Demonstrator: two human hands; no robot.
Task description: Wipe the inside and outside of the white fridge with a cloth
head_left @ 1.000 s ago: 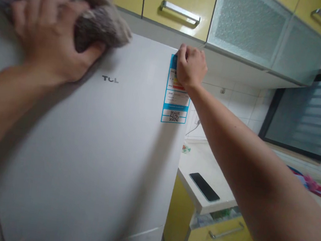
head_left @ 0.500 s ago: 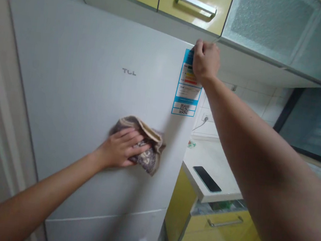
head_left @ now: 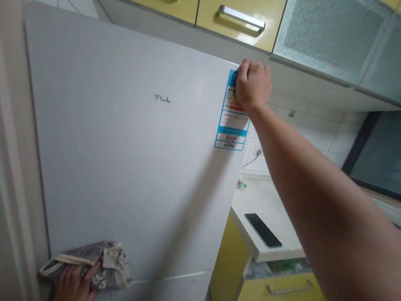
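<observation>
A white fridge door [head_left: 124, 151] fills the middle of the view. My left hand [head_left: 74, 288] lies flat on a grey-brown cloth [head_left: 95, 266], pressing it against the lower left of the door near the seam. My right hand [head_left: 253, 86] is closed over the door's top right corner, partly covering a blue-edged energy label [head_left: 232, 125].
Yellow upper cabinets [head_left: 238, 5] with metal handles and frosted glass doors [head_left: 322, 34] hang above. To the right, a white counter [head_left: 269, 211] carries a black phone [head_left: 263, 230] over yellow drawers [head_left: 278, 294]. A dark window [head_left: 395, 153] is at far right.
My left hand has swept the cloth from the door's top left, through the middle, down to the lower left. The right hand has stayed gripping the top right corner.
</observation>
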